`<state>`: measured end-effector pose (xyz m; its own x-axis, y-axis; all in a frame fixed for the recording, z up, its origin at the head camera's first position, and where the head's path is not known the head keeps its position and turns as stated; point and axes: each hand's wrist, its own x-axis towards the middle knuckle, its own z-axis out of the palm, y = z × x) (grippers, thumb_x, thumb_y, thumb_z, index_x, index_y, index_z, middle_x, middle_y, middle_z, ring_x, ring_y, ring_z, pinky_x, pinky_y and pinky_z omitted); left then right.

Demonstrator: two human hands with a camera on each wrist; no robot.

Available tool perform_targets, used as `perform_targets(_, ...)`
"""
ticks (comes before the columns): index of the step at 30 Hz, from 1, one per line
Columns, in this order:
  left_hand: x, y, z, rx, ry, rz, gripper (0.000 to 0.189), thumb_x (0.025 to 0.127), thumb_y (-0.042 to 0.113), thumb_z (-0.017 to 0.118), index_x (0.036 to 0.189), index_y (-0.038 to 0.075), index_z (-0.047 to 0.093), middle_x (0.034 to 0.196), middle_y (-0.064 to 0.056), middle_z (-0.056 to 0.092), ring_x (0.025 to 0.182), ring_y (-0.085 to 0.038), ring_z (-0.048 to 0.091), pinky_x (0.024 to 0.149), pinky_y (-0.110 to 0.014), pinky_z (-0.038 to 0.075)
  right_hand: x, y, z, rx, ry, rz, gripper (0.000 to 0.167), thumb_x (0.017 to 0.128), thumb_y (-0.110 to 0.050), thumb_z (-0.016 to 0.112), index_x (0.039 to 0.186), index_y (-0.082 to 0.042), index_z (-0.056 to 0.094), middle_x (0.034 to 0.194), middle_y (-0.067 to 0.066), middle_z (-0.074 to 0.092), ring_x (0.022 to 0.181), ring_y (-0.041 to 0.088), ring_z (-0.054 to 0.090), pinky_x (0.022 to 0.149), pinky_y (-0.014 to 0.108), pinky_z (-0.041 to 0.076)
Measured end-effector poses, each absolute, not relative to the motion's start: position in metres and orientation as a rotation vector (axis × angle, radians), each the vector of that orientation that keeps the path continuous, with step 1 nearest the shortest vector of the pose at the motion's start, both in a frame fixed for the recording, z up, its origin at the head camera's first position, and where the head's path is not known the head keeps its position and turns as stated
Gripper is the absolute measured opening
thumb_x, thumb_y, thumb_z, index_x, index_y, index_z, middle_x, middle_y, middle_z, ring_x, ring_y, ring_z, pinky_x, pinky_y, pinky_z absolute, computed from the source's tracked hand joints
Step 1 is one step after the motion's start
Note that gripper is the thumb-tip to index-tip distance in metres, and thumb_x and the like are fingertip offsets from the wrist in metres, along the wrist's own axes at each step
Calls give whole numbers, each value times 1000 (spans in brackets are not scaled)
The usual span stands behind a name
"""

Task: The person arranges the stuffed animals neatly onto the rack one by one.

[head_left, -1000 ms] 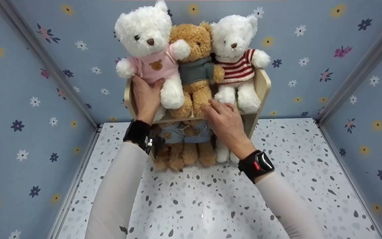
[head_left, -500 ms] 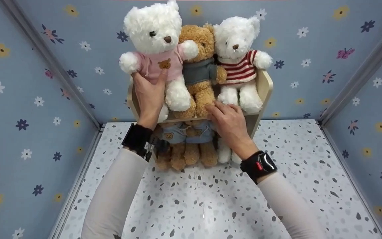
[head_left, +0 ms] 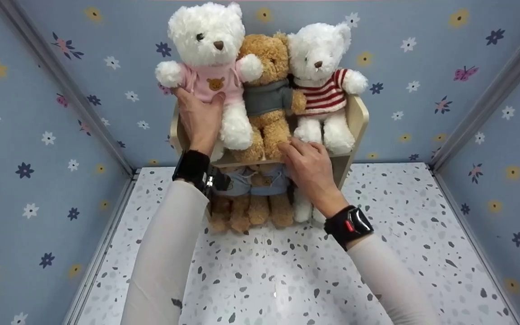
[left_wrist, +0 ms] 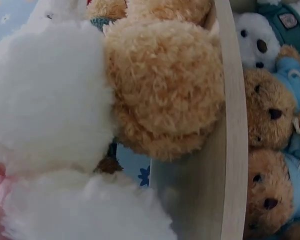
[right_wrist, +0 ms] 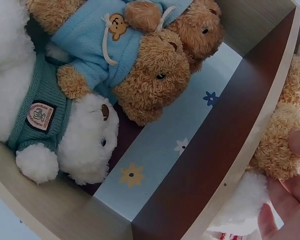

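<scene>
In the head view my left hand [head_left: 200,118] grips a white teddy bear [head_left: 206,38] in a pink hoodie around its lower body, thumb across the front. That bear sits at the shelf's left end, overlapping a brown teddy bear [head_left: 265,101] in a grey-green sweater. My right hand [head_left: 310,168] pinches the brown bear's foot; in the right wrist view the thumb and fingers [right_wrist: 281,197] lie about the furry foot [right_wrist: 275,150]. To the right sits a white teddy bear [head_left: 319,56] in a red-striped sweater. Parts of the left fingers are hidden behind the pink-clad bear.
The bears sit on the top of a small wooden shelf [head_left: 358,118] with raised sides. Its lower level holds brown bears [right_wrist: 152,70] in blue hoodies and a white bear [right_wrist: 90,132] in a teal sweater. Flowered walls [head_left: 404,90] enclose a speckled floor [head_left: 260,271].
The white bear in pink swung right with my left hand, then a little back left, and now stands straighter than a second ago. My right hand stays at the brown bear's foot.
</scene>
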<state>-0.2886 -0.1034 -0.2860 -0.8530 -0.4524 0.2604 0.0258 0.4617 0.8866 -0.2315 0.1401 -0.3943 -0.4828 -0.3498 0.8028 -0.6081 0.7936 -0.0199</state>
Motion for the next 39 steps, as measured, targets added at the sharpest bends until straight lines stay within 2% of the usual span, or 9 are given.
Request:
perform_targets(4, -282, -106, -283, 289, -2240, -1276, 88, 95, 30, 73, 160, 0, 21, 161, -18, 35, 149, -25, 36, 120, -24, 25, -231, 141, -394, 699, -2114, 388, 22, 97, -10, 72, 118, -13, 73, 124, 12, 73, 112, 29, 70, 94, 49, 53)
perform_targets(8, -274, -112, -280, 194, -2212, -1139, 85, 97, 25, 72, 159, -4, 22, 158, -25, 34, 148, -32, 33, 123, -26, 19, -231, 141, -394, 699, -2122, 381, 23, 96, -11, 73, 119, -13, 72, 124, 12, 72, 112, 30, 70, 94, 49, 53)
perform_targets(14, -267, -123, -283, 111, -2214, -874, 74, 95, 19, 74, 149, -9, 33, 138, -33, 41, 124, -45, 44, 112, -48, 35, -231, 142, -394, 681, -2117, 376, 23, 96, -13, 74, 119, -13, 73, 125, 11, 73, 112, 29, 70, 95, 49, 53)
perform_targets(20, -265, -122, -288, 48, -2359, -696, 67, 103, 18, 64, 150, -15, 31, 152, -45, 25, 130, -57, 44, 114, -54, 39, -232, 141, -396, 701, -2099, 373, 23, 97, -16, 74, 120, -13, 73, 122, 11, 73, 111, 28, 70, 94, 49, 53)
perform_targets(23, -266, -121, -291, 16, -2415, -606, 60, 106, 21, 60, 143, -20, 38, 145, -49, 31, 126, -58, 47, 107, -55, 47, -232, 141, -397, 696, -2093, 385, 24, 96, -15, 75, 120, -13, 74, 122, 10, 74, 111, 28, 70, 94, 49, 53)
perform_targets(30, -272, -127, -302, 157, -2629, -123, 59, 109, 41, 49, 117, -16, 65, 118, -34, 59, 116, -47, 49, 99, -54, 38, -231, 140, -399, 707, -2114, 376, 25, 97, -17, 73, 122, -14, 73, 125, 11, 72, 112, 30, 70, 95, 50, 53)
perform_targets(33, -273, -128, -304, 125, -2625, 2, 46, 110, 27, 46, 112, -14, 68, 109, -30, 63, 109, -44, 52, 94, -52, 38, -231, 139, -399, 706, -2102, 378, 25, 96, -16, 74, 121, -14, 73, 125, 12, 73, 111, 31, 70, 94, 51, 53)
perform_targets(37, -269, -122, -307, 29, -2559, 106, 27, 101, 6, 46, 106, -12, 66, 96, -24, 67, 94, -40, 57, 86, -49, 42, -232, 139, -398, 689, -2086, 377, 23, 96, -16, 75, 119, -14, 74, 124, 12, 73, 110, 29, 71, 94, 50, 53)
perform_targets(39, -267, -118, -310, -9, -2544, 103, 27, 101, 4, 46, 115, -11, 62, 93, -24, 68, 90, -40, 59, 85, -49, 42, -233, 139, -398, 682, -2090, 370, 23, 96, -16, 74, 119, -14, 73, 124, 11, 73, 110, 29, 71, 93, 49, 53)
